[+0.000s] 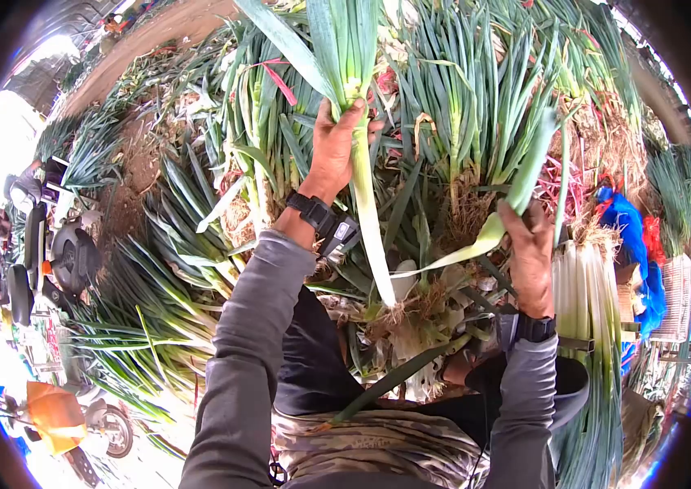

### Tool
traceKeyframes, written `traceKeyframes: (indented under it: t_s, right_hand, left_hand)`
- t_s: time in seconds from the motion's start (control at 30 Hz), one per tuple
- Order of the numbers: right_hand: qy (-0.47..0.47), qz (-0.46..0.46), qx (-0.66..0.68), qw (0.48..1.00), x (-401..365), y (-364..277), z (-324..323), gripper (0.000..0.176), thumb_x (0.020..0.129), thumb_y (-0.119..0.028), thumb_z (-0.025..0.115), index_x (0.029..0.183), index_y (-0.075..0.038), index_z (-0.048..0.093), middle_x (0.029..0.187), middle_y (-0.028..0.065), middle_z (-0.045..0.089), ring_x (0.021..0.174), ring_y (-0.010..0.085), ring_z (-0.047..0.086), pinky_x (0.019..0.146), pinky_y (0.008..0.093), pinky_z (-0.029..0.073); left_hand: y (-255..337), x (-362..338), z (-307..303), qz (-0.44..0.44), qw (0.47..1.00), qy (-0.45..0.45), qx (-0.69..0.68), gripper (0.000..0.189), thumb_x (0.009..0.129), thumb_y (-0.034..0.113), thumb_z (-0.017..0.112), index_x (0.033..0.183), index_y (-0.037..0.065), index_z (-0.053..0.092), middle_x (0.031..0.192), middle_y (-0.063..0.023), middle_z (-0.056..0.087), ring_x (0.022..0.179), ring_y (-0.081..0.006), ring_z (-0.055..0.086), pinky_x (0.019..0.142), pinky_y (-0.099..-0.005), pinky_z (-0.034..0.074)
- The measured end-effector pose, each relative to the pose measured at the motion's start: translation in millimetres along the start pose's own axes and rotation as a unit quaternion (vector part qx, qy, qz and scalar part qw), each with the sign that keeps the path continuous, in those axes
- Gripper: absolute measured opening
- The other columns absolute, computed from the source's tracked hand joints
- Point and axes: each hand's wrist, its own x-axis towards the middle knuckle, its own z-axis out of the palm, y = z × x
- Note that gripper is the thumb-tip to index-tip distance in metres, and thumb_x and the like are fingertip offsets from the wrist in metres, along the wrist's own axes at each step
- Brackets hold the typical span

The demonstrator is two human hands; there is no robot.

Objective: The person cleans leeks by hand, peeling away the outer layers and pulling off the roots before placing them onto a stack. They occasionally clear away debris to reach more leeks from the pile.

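Note:
My left hand (336, 145) is wrapped round a leek (371, 216) just below where its leaves fan out. The leek's pale shaft slants down, root end lowest, over the heap between my knees. Off to the right, my right hand (530, 254) is closed on a leek leaf (484, 240). This leaf has a wide green upper part above my fingers, and its pale, narrowing strip trails left toward the leek's lower shaft. Below both hands lie peeled leaves and root trimmings (419, 314).
Bunches of leeks (459, 98) stand ahead, roots down. A bundle of white-stemmed leeks (590, 301) lies by my right arm, near a blue plastic sheet (635, 244). More leeks (158, 301) are spread at left, with a motorbike (68, 253) beyond them.

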Motion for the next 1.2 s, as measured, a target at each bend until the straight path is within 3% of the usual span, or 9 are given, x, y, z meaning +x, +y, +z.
traceKeyframes:
  t_s: [0.1, 0.17, 0.33, 0.4, 0.6, 0.9, 0.97, 1.13, 1.2]
  right_hand:
    - [-0.176, 0.119, -0.399, 0.892, 6, 43, -9, 0.027, 0.092, -0.025, 0.072, 0.104, -0.002, 0.067, 0.083, 0.0144, 0.069, 0.071, 0.0229, 0.066, 0.068, 0.0355, 0.054]
    - [-0.326, 0.146, -0.474, 0.805, -18, 144, -17, 0.036, 0.092, -0.030, 0.072, 0.109, 0.001, 0.066, 0.092, 0.0209, 0.070, 0.080, 0.0306, 0.070, 0.072, 0.0407, 0.055]
    - [-0.122, 0.041, -0.155, 0.980, -20, 97, 56, 0.038, 0.095, -0.025, 0.071, 0.122, 0.001, 0.065, 0.103, 0.0205, 0.071, 0.094, 0.0340, 0.072, 0.078, 0.0380, 0.057]
    - [-0.092, -0.141, -0.155, 0.974, 3, 73, 83, 0.035, 0.097, -0.017, 0.070, 0.125, 0.002, 0.062, 0.105, 0.0143, 0.072, 0.094, 0.0196, 0.070, 0.078, 0.0330, 0.056]
    - [-0.139, 0.001, -0.055, 0.989, 30, 60, 106, 0.027, 0.091, -0.009, 0.074, 0.114, 0.003, 0.066, 0.095, 0.0144, 0.073, 0.087, 0.0165, 0.069, 0.075, 0.0309, 0.056]
    - [-0.175, -0.010, -0.083, 0.981, 34, 52, 95, 0.023, 0.090, -0.019, 0.075, 0.102, 0.000, 0.069, 0.082, 0.0077, 0.070, 0.079, 0.0096, 0.061, 0.072, 0.0317, 0.052]
    - [-0.198, -0.011, -0.043, 0.979, 29, 48, 94, 0.020, 0.088, -0.016, 0.075, 0.100, -0.002, 0.068, 0.085, 0.0091, 0.069, 0.079, 0.0144, 0.065, 0.072, 0.0334, 0.052]
    - [-0.157, -0.303, -0.237, 0.910, -9, 19, 87, 0.023, 0.078, -0.010, 0.075, 0.100, -0.011, 0.067, 0.095, 0.0117, 0.065, 0.086, 0.0313, 0.067, 0.074, 0.0391, 0.057]
    - [-0.154, -0.250, -0.273, 0.916, -18, 14, 85, 0.031, 0.077, -0.013, 0.079, 0.105, -0.011, 0.066, 0.106, 0.0137, 0.063, 0.089, 0.0353, 0.067, 0.077, 0.0393, 0.059]
  left_hand:
    - [-1, 1, -1, 0.017, 0.999, 0.018, 0.042, 0.044, 0.093, 0.025, 0.076, 0.125, 0.010, 0.049, 0.103, -0.0029, 0.063, 0.074, -0.0173, 0.066, 0.063, -0.0298, 0.053]
    - [2, -3, 6, 0.011, 0.997, 0.030, 0.076, 0.045, 0.095, 0.030, 0.074, 0.126, 0.010, 0.049, 0.106, -0.0026, 0.062, 0.074, -0.0163, 0.065, 0.064, -0.0303, 0.053]
    - [-5, -6, 14, 0.004, 0.999, -0.037, -0.029, 0.052, 0.102, 0.053, 0.054, 0.132, 0.010, 0.050, 0.105, -0.0017, 0.062, 0.079, -0.0156, 0.060, 0.072, -0.0312, 0.052]
    - [-4, -13, 28, -0.025, 0.997, -0.035, -0.060, 0.050, 0.105, 0.053, 0.050, 0.135, 0.014, 0.054, 0.097, 0.0033, 0.058, 0.083, -0.0097, 0.055, 0.074, -0.0287, 0.048]
    - [-32, -7, 15, -0.064, 0.994, 0.005, -0.083, 0.036, 0.105, 0.041, 0.056, 0.118, 0.008, 0.063, 0.092, -0.0056, 0.067, 0.076, -0.0183, 0.063, 0.069, -0.0352, 0.054]
    - [-30, -11, 6, -0.053, 0.997, 0.000, -0.061, 0.038, 0.104, 0.040, 0.058, 0.121, 0.006, 0.061, 0.108, -0.0085, 0.069, 0.085, -0.0191, 0.065, 0.075, -0.0357, 0.056]
    - [-23, -16, 4, -0.053, 0.993, -0.057, -0.089, 0.028, 0.099, 0.026, 0.067, 0.121, 0.009, 0.060, 0.110, -0.0014, 0.064, 0.097, -0.0158, 0.062, 0.082, -0.0382, 0.055]
    - [-3, -27, 22, -0.021, 0.998, -0.055, -0.016, 0.038, 0.102, 0.025, 0.062, 0.133, 0.007, 0.055, 0.123, -0.0072, 0.065, 0.108, -0.0206, 0.063, 0.094, -0.0370, 0.050]
    - [8, -35, 29, -0.064, 0.995, -0.049, -0.054, 0.040, 0.101, 0.025, 0.064, 0.135, 0.007, 0.054, 0.122, -0.0074, 0.065, 0.108, -0.0201, 0.063, 0.094, -0.0372, 0.051]
